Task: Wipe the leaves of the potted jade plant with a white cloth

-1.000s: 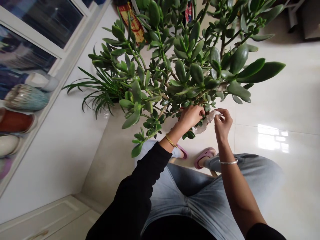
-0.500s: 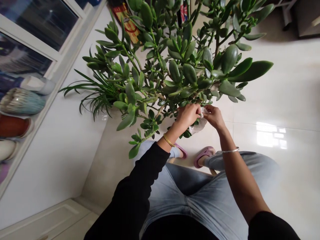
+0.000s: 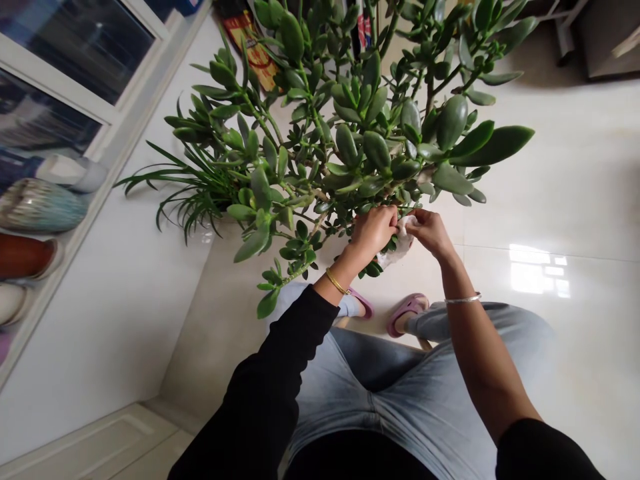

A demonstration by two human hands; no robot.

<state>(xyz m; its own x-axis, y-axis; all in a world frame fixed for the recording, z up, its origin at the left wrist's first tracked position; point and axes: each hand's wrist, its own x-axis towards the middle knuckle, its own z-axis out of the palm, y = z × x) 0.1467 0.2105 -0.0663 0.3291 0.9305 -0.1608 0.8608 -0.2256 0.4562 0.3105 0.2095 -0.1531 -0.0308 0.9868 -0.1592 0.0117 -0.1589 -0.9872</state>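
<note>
A large jade plant [image 3: 345,147] with thick green leaves spreads in front of me. My left hand [image 3: 375,230] is closed at its lower front branches, a gold bangle on the wrist; what its curled fingers grip is hidden. Close beside it, my right hand [image 3: 430,232] pinches a crumpled white cloth [image 3: 397,252], with a silver bangle on that wrist. The cloth hangs below the fingers of both hands and partly covers small leaves.
A plant with narrow leaves [image 3: 200,183] grows at the left by the white wall. Several pots, one blue glazed [image 3: 43,205], line the windowsill. Below my hands are my knees and pink shoes [image 3: 407,312] on the tiled floor [image 3: 590,213].
My hands stay at nearly the same spot. The fingertips have shifted slightly, and more of the white cloth shows between and below them. The view has turned a little.
</note>
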